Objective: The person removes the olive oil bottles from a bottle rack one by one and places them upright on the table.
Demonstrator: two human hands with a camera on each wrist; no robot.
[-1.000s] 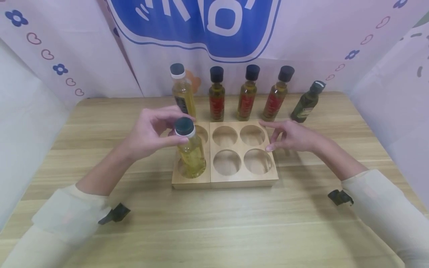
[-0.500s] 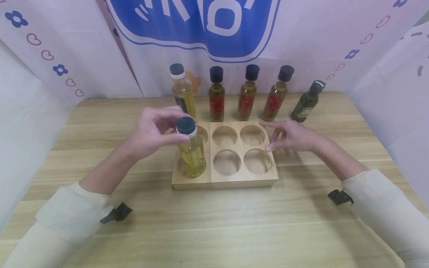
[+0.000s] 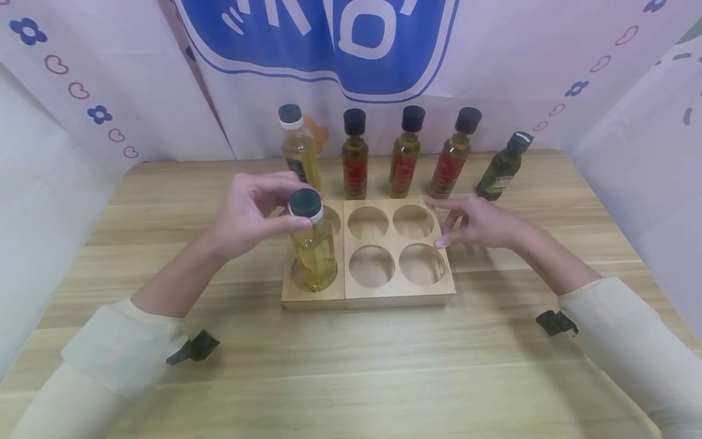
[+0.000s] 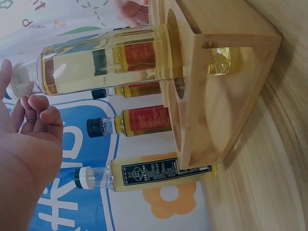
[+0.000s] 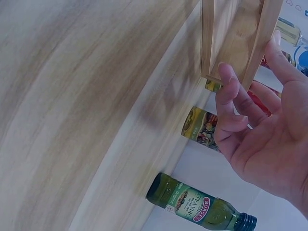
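Observation:
My left hand [image 3: 255,210] pinches a clear oil bottle [image 3: 315,259] by its neck, just under the dark green cap. The bottle leans slightly in the near left hole of a wooden rack [image 3: 399,291]. In the left wrist view, the yellow-oil bottle [image 4: 108,62] passes through the top board, its base showing inside the rack. Across at the rack's right end is my right hand [image 3: 477,224], index finger stretched to the far corner and thumb at the side edge. Its fingers [image 5: 226,84] lie against the open end in the right wrist view.
Behind the rack stand another yellow-oil bottle [image 3: 301,155], three red-labelled bottles [image 3: 355,174] and a dark green olive oil bottle [image 3: 499,174]. A printed cloth [image 3: 493,61] hangs at the back. The wooden table [image 3: 351,378] extends in front.
The held bottle's cap has shifted slightly right and away, so the bottle stands a little straighter. My left forearm has moved slightly right with it; the right hand has stayed put.

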